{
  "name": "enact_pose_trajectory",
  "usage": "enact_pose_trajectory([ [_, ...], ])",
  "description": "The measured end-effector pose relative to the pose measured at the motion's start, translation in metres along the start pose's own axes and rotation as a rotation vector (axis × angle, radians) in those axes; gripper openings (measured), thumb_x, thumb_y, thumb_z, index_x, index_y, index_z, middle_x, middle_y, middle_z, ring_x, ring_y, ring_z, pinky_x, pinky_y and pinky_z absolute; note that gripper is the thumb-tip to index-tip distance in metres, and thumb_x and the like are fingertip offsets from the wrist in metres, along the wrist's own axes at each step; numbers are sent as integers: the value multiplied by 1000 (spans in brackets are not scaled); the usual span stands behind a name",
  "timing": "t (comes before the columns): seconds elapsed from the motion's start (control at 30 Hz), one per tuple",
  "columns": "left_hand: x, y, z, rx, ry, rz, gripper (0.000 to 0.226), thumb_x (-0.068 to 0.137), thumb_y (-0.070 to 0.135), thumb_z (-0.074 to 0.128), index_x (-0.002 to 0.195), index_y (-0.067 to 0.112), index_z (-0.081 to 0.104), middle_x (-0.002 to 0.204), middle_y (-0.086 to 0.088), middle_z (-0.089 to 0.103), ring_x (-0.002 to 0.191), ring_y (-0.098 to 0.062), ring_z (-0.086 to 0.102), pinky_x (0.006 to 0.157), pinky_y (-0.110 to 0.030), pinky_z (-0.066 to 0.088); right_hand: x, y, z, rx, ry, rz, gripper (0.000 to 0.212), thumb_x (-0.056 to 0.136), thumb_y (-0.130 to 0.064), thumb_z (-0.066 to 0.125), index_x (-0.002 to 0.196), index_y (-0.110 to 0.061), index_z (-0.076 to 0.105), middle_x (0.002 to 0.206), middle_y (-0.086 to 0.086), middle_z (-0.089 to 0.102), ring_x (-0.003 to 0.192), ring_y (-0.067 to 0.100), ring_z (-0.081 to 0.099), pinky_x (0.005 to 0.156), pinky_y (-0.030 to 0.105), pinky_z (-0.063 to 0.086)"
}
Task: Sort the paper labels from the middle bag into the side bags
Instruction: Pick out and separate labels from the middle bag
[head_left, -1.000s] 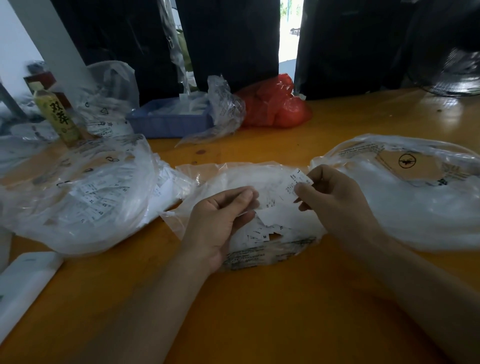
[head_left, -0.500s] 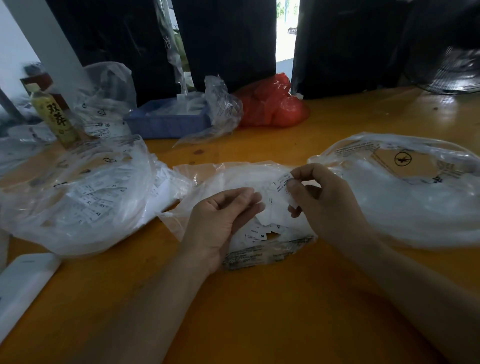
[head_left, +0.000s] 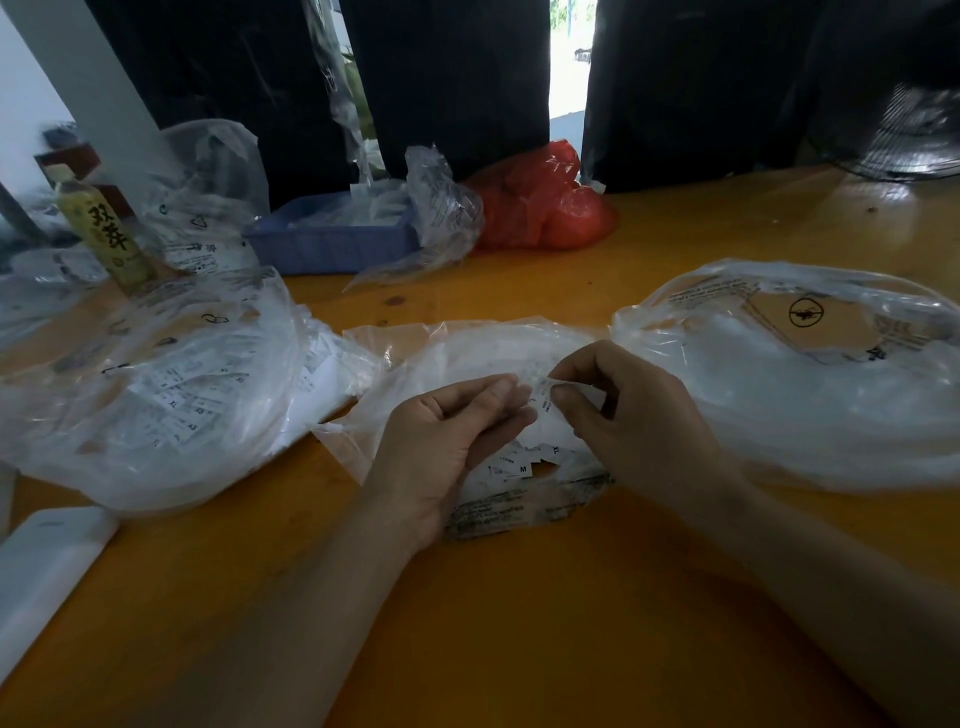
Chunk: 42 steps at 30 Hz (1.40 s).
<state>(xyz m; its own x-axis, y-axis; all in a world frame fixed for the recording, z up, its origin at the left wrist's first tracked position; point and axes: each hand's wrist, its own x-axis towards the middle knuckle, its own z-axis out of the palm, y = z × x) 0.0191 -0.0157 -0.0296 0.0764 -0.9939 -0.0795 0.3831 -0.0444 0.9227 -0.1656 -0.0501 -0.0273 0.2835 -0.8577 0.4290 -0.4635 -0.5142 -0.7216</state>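
The clear middle bag (head_left: 467, 353) lies on the orange table (head_left: 519, 623) with several small white paper labels (head_left: 519, 465) inside. My right hand (head_left: 628, 415) pinches one paper label (head_left: 545, 395) between thumb and forefinger above the middle bag. My left hand (head_left: 447, 441) sits just left of it, fingers loosely curled, fingertips nearly touching that label. The left bag (head_left: 145, 395) is clear and holds several printed labels. The right bag (head_left: 800, 374) is clear and looks whitish inside.
A blue tray (head_left: 327, 244) with plastic, a red bag (head_left: 540, 202) and a yellow-labelled bottle (head_left: 104, 228) stand at the back. A white flat device (head_left: 47, 566) lies at the front left. A fan (head_left: 914, 140) stands at the back right.
My right hand has carried the pinched label leftward and down toward my left hand's fingertips. My left hand has stayed over the middle bag.
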Motion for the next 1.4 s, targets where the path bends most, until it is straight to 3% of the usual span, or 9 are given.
enact_pose_trajectory([
  [0.13, -1, 0, 2, 80, 8, 19, 27, 72, 31, 85, 96, 17, 87, 103, -15, 82, 98, -25, 80, 77, -22, 63, 0, -1, -1, -13, -13, -16, 12, 99, -23, 66, 100, -35, 62, 84, -28, 60, 79, -20, 55, 66, -1, 39],
  [0.3, -3, 0, 2, 195, 12, 57, 20, 77, 31, 82, 95, 24, 87, 100, -9, 83, 95, -22, 81, 72, -23, 63, -1, -1, 0, -12, -44, -8, 19, 97, -27, 68, 108, -40, 58, 96, -31, 58, 94, -21, 53, 72, -2, 40],
  [0.53, -3, -1, 1, 210, 41, 93, 15, 94, 20, 74, 108, 18, 81, 104, -3, 83, 97, -17, 80, 71, -23, 63, 0, 1, -1, 9, -12, 56, 15, 97, -31, 68, 104, -42, 59, 96, -28, 62, 91, -16, 57, 70, 1, 43],
  [0.77, -5, -2, 2, 281, -5, 111, 25, 83, 32, 79, 105, 22, 83, 102, -2, 83, 95, -19, 81, 69, -25, 64, -3, -2, 0, -9, -15, -2, 16, 97, -27, 68, 106, -37, 60, 99, -31, 59, 85, -23, 53, 72, -3, 38],
  [1.0, -3, -3, -1, 299, -7, 113, 16, 94, 20, 77, 109, 16, 79, 101, -5, 83, 94, -21, 81, 68, -25, 63, 0, -1, 0, -7, 81, 21, 10, 97, -27, 68, 100, -35, 62, 92, -25, 64, 82, -16, 57, 67, 0, 40],
  [1.23, -1, -4, 0, 217, 70, 86, 15, 94, 22, 77, 106, 14, 78, 95, -8, 83, 89, -26, 81, 74, -26, 64, -2, -1, 1, -8, -23, 15, 11, 97, -28, 67, 101, -36, 61, 91, -28, 60, 86, -20, 55, 70, -1, 39],
  [1.4, -3, -5, 1, 268, 21, 100, 9, 90, 21, 80, 98, 18, 82, 90, -9, 82, 83, -22, 81, 72, -26, 64, -2, 0, 2, -27, -44, 1, 18, 95, -28, 70, 106, -38, 60, 87, -18, 62, 84, -9, 59, 67, 4, 43],
])
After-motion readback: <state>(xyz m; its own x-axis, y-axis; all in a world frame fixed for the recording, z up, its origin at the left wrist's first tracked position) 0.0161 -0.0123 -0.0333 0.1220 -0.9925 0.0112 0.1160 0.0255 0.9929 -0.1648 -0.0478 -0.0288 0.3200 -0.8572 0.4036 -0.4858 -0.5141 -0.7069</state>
